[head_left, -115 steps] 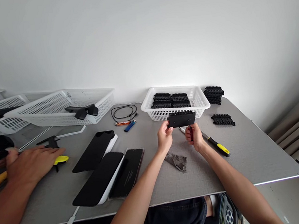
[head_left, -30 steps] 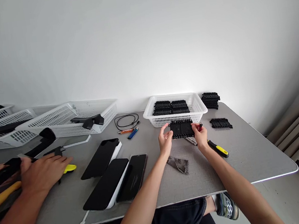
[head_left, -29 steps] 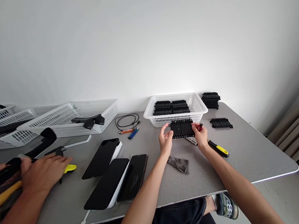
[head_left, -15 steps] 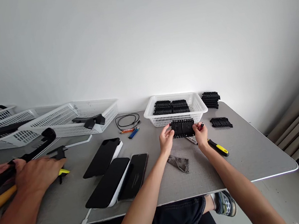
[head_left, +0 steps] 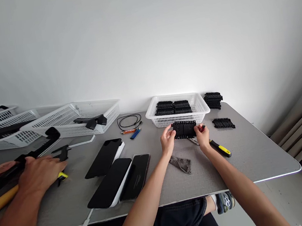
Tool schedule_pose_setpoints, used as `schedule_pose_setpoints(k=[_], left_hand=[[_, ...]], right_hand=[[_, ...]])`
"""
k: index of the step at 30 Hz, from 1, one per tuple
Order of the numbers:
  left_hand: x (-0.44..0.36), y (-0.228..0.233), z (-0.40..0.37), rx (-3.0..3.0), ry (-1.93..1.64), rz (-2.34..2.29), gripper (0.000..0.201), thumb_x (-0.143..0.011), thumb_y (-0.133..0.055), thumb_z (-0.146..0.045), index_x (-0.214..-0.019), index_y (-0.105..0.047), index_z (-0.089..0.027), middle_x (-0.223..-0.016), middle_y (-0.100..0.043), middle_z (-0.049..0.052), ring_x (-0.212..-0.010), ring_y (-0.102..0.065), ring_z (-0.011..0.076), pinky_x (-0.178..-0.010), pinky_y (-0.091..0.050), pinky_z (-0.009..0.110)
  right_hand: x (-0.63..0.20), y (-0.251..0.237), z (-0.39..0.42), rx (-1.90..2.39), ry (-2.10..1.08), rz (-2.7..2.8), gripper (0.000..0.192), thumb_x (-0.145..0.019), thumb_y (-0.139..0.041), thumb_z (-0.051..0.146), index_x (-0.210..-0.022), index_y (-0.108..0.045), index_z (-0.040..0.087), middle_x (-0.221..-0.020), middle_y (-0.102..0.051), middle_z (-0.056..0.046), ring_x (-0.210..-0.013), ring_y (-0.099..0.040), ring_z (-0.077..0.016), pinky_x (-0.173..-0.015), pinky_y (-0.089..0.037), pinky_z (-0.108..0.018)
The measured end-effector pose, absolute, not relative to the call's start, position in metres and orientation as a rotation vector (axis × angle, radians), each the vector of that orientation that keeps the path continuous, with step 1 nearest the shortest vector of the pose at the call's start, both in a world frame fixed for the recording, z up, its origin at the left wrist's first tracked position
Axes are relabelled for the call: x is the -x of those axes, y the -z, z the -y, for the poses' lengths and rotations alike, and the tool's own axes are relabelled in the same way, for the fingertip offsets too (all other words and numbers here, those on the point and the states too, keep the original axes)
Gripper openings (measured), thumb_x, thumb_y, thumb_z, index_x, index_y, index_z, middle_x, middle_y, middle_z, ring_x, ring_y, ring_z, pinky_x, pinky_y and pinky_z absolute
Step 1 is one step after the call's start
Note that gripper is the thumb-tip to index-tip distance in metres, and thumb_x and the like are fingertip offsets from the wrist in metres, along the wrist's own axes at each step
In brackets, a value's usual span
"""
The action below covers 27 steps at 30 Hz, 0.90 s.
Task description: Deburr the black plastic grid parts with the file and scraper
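A flat black plastic plate with toothed long edges [head_left: 185, 130] is held up just in front of a white basket. My left hand [head_left: 168, 140] pinches its left end between thumb and fingers. At the opposite end, my right hand [head_left: 202, 135] is closed on the plate. A small dark red item [head_left: 203, 126] shows at the right fingers; its kind is unclear. Beneath my right wrist lies a tool with a black and yellow handle [head_left: 223, 150], its other end partly hidden. A crumpled grey cloth-like piece [head_left: 183, 164] rests on the table by my left forearm.
Similar plates fill part of the white basket [head_left: 154, 119], with a stack [head_left: 213, 100] and a single plate [head_left: 223, 123] to its right. Phones [head_left: 110, 184], lighters [head_left: 135, 133] and a cable [head_left: 129, 121] lie left. A co-worker's hands [head_left: 40, 173] grip a long black part.
Both of my hands keep hold of the plate, almost unmoved. At left, the co-worker's hands and the long black part have shifted slightly to the right.
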<state>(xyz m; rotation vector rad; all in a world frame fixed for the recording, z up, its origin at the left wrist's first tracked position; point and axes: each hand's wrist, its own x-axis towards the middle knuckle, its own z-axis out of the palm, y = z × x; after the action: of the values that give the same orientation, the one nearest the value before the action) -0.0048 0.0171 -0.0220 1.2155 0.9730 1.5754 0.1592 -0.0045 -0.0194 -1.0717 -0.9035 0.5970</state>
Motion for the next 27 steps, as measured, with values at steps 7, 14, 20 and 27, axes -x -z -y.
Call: schedule_pose_setpoints(k=[7,14,20,27], left_hand=[[0.005,0.018,-0.013,-1.175,-1.547,-0.98,0.06,-0.072,-0.075,-0.041,-0.126,-0.064,-0.017,-0.086,-0.071,0.009,-0.078,-0.066,0.0208,-0.049,-0.053,0.023],[0.005,0.013,-0.009,-1.188,-1.529,-1.0,0.06,-0.073,-0.074,-0.042,-0.126,-0.064,-0.017,-0.078,-0.067,0.006,-0.068,-0.062,0.0172,-0.045,-0.052,0.023],[0.005,0.009,-0.006,-1.203,-1.512,-1.055,0.056,-0.074,-0.073,-0.042,-0.123,-0.064,-0.018,-0.075,-0.064,0.004,-0.064,-0.059,0.0156,-0.045,-0.051,0.023],[0.006,0.016,-0.015,-1.198,-1.56,-1.121,0.042,-0.07,-0.073,-0.029,-0.11,-0.064,-0.016,-0.067,-0.063,0.001,-0.061,-0.058,0.0138,-0.059,-0.047,0.025]], right_hand=[[-0.158,0.018,0.005,1.11,-0.577,0.896,0.034,-0.072,-0.059,0.039,-0.072,-0.028,0.025,-0.069,-0.031,0.006,-0.064,-0.03,-0.0107,-0.064,-0.034,-0.025],[-0.158,0.017,0.005,1.137,-0.584,0.887,0.035,-0.07,-0.059,0.04,-0.072,-0.028,0.025,-0.068,-0.03,0.007,-0.064,-0.03,-0.0105,-0.063,-0.034,-0.025],[-0.158,0.018,0.006,1.146,-0.609,0.895,0.035,-0.071,-0.06,0.041,-0.074,-0.028,0.025,-0.068,-0.032,0.007,-0.063,-0.034,-0.0107,-0.064,-0.036,-0.026],[-0.16,0.023,0.004,1.179,-0.626,0.951,0.029,-0.078,-0.059,0.044,-0.083,-0.038,0.024,-0.073,-0.046,0.003,-0.068,-0.045,-0.015,-0.065,-0.043,-0.029]])
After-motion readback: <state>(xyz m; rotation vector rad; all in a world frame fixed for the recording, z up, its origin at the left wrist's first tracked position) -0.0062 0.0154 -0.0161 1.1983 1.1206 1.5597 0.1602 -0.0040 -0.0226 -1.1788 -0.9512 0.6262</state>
